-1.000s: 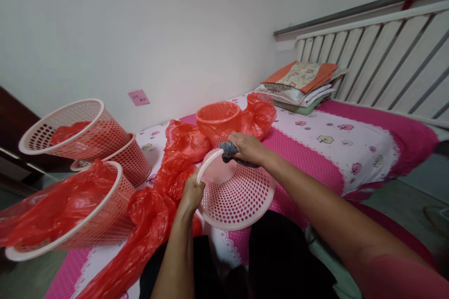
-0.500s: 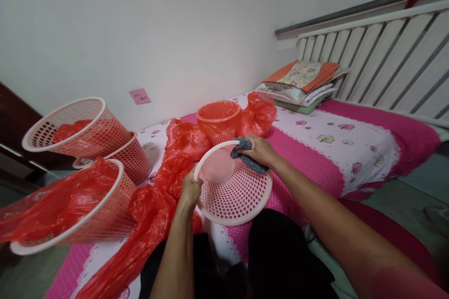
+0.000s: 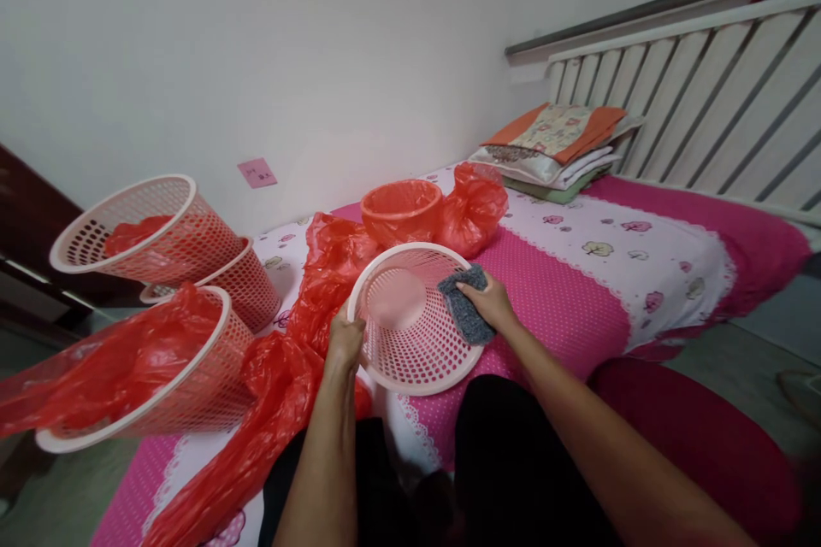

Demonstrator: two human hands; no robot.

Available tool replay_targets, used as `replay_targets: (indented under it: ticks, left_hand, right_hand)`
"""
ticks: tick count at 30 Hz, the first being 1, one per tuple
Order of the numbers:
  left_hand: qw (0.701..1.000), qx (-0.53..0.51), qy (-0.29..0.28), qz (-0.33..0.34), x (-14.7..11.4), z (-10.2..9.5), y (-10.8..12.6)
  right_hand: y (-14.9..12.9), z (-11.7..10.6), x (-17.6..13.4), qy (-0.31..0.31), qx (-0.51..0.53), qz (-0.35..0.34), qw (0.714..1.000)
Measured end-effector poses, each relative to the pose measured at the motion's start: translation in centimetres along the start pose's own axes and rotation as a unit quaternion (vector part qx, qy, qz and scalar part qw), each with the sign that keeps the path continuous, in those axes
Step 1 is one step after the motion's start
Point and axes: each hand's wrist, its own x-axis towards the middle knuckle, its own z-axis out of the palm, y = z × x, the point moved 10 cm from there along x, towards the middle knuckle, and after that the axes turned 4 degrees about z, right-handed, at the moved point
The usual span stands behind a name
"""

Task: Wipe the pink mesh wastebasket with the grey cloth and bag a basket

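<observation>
A pale pink plastic wastebasket (image 3: 410, 367) with a perforated wall lies tilted in front of me, its mouth facing me. My left hand (image 3: 346, 342) is closed around the left side of its rim. In my right hand (image 3: 493, 301) is a grey cloth (image 3: 467, 308), pressed against the right side of the rim. Part of that rim is hidden behind the cloth. Red plastic bags (image 3: 282, 367) lie crumpled beside my left forearm.
Behind stands a wastebasket lined with red plastic (image 3: 401, 214), with a bunched red bag (image 3: 475, 205) beside it. Several pink baskets (image 3: 218, 231) crowd the left. Folded bedding (image 3: 558, 145) sits back right on the bed (image 3: 552, 299), near a radiator (image 3: 693, 94). A dark red round seat (image 3: 693, 444) is at right.
My right hand has moved the cloth from the top of the rim down along its right side. The basket has turned slightly, still held by my left hand.
</observation>
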Motion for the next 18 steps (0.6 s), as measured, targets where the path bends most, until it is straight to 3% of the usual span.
replay_targets:
  ticks: [5,9,12,18]
  left_hand:
    - [1.0,0.008,-0.002,0.003,-0.2,0.2,0.1]
    - [1.0,-0.004,0.018,0.002,0.1,-0.3,-0.4]
    - [0.999,-0.006,0.032,-0.016,0.2,-0.7,-1.1]
    - [0.998,-0.052,0.021,-0.006,0.0,-0.5,-1.1]
  right_hand:
    - [3.4,-0.3,-3.1,0.055,0.072,0.062,0.994]
    - [7.4,1.5,-6.7,0.068,0.128,0.144,0.979]
    - [9.5,2.9,-9.5,0.092,0.161,0.166,0.969]
    - [9.1,4.3,-10.7,0.075,0.169,0.131,0.974]
